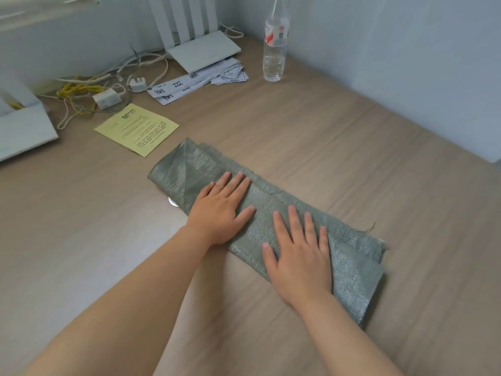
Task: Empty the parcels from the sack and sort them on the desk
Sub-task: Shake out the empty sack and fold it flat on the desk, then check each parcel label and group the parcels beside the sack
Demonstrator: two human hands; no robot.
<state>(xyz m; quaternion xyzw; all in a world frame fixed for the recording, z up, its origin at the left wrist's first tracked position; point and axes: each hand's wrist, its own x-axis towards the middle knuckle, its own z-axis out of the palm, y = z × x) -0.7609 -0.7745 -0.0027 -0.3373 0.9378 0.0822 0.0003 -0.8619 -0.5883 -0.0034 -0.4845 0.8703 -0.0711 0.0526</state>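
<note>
The grey sack [265, 194] lies folded into a flat strip on the counter [352, 147]. The left hand [219, 210] and right hand [301, 261] are spread palm-down on it, fingers straight, gripping nothing, probably flattening the folds. No parcels show. A yellow sheet [137, 128] lies just beyond the sack's far end.

Large black characters on paper strips [179, 86], blurred, yellow sheet [137, 128] print illegible, bottle label [276, 32] illegible

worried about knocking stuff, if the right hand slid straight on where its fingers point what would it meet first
Beyond the sack only bare desk shows, so the right hand would probably meet the water bottle first, though depth is unclear.
</note>
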